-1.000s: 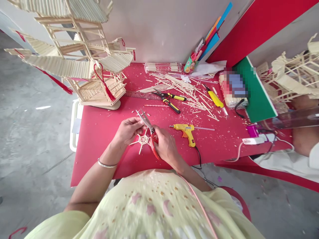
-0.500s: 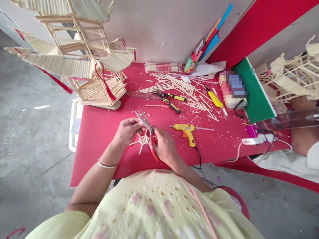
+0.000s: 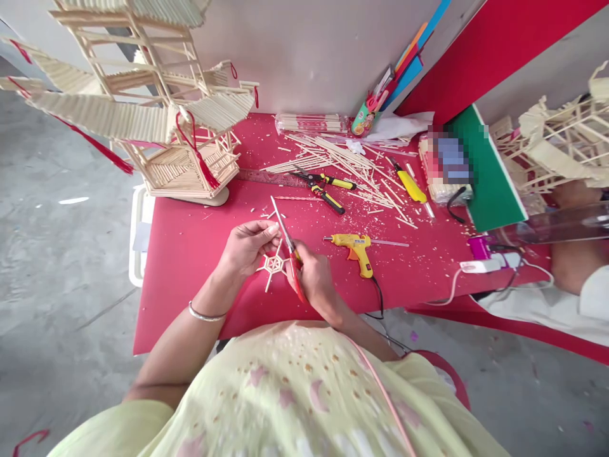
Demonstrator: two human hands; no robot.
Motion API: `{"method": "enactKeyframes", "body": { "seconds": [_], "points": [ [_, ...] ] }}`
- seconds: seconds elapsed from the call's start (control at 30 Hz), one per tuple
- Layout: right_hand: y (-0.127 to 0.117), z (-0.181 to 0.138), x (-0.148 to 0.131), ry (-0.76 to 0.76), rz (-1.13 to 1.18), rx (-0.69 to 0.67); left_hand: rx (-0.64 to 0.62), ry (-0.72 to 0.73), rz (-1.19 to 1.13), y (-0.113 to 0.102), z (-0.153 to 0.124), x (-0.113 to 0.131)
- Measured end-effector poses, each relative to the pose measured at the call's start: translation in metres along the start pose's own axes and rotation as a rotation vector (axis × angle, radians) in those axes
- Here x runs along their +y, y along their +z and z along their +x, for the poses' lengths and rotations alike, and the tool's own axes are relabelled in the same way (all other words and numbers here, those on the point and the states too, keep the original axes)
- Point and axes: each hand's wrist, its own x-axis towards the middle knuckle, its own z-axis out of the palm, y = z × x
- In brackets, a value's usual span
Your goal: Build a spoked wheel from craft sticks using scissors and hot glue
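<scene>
My right hand [image 3: 311,276] grips a pair of scissors [image 3: 284,223] with red handles. Their blades point up and away from me and look closed together. Just left of the blades, my left hand [image 3: 250,246] is closed in a pinch; whatever its fingertips hold is too small to make out. Beneath and between both hands lies a wheel-like frame [image 3: 273,264] of thin wooden sticks, with a hexagonal middle and spokes. Short stick pieces [image 3: 272,214] lie on the red tabletop beyond the fingertips.
A stick-built pagoda model [image 3: 190,165] with red tassels stands at the left. A yellow glue gun [image 3: 354,249] lies right of my hands. Farther back are pliers [image 3: 323,188], loose sticks [image 3: 342,158], a yellow-handled cutter [image 3: 412,184] and a pen cup [image 3: 365,117]. Another person's arm [image 3: 578,254] shows at right.
The scissor blades, spread apart before, have come together and now point more steeply away from me. My left hand stays pinched in nearly the same place. The view has shifted slightly.
</scene>
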Motion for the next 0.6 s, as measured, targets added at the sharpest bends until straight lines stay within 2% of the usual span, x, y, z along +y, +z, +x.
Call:
{"method": "enactKeyframes", "body": {
  "seconds": [0.1,0.23,0.37,0.5,0.6],
  "points": [
    [-0.010,0.003,0.006,0.027,-0.055,0.084,-0.009,-0.016,-0.007,-0.001,0.000,-0.001],
    [-0.037,0.019,0.021,0.031,-0.181,0.173,-0.002,-0.018,0.121,-0.008,0.002,0.000],
    [-0.055,0.063,0.046,-0.036,-0.327,0.207,0.019,0.047,0.463,-0.021,0.007,0.006],
    [-0.052,0.113,0.063,-0.167,-0.410,0.146,-0.093,0.083,0.887,-0.034,0.013,0.009],
    [-0.045,0.118,0.057,-0.206,-0.420,0.153,-0.153,0.083,1.078,-0.038,0.015,0.006]
  ]
}}
